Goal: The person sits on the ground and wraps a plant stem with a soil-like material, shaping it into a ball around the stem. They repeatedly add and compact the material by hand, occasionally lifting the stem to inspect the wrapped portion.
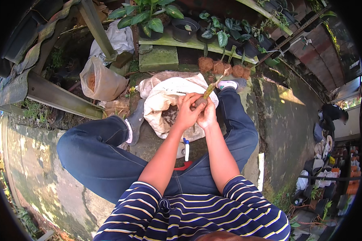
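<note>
Over the open white woven sack (181,85), my left hand (187,108) and my right hand (207,114) are together around the base of a plant cutting (209,90). Its thick green-brown stem slants up and to the right, ending in a dry, pale tip. A brown lump shows at the base between my fingers; the rest of it is hidden. Dark soil-like material (169,116) lies inside the sack's rolled mouth. Beyond my right shoe stand several cuttings with bases wrapped in brown fibre, one fibre ball (205,64) at the left end.
A translucent plastic bag (110,86) with brown fibre stands left of the sack. Potted plants line a mossy plank (196,45) ahead. Between my legs are a white, blue-topped object (186,150) and a red item (184,166). A person (331,116) bends at far right.
</note>
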The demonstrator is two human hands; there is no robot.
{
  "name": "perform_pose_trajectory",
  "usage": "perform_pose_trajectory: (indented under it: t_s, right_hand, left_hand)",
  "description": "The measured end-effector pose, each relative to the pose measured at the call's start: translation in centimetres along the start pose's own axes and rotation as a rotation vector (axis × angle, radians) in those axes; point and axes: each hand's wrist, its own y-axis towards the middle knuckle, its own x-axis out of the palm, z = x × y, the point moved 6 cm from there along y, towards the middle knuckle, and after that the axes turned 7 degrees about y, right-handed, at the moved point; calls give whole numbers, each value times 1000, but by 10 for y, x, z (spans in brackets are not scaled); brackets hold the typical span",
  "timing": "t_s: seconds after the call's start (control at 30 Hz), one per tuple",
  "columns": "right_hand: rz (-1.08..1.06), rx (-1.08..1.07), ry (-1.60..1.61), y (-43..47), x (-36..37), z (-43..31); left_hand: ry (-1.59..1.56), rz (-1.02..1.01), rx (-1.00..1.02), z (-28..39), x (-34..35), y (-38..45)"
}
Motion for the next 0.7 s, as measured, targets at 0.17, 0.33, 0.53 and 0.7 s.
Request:
perform_pose_trajectory:
  t_s: [0.17, 0.33, 0.53, 0.7]
  right_hand:
    - [-33, -55, 37, 7, -11, 1]
    - [8, -67, -173, -10, 34, 12]
    - [-78, -68, -619, -14, 44, 17]
    - [-162, -470, -1306, -17, 57, 10]
  left_hand:
    - [-413, -101, 1, -16, 18, 4]
    - [-618, 44, -224, -35, 8, 9]
    - [-606, 264, -562, -33, -26, 11]
    - [-858, 86, -560, -43, -36, 23]
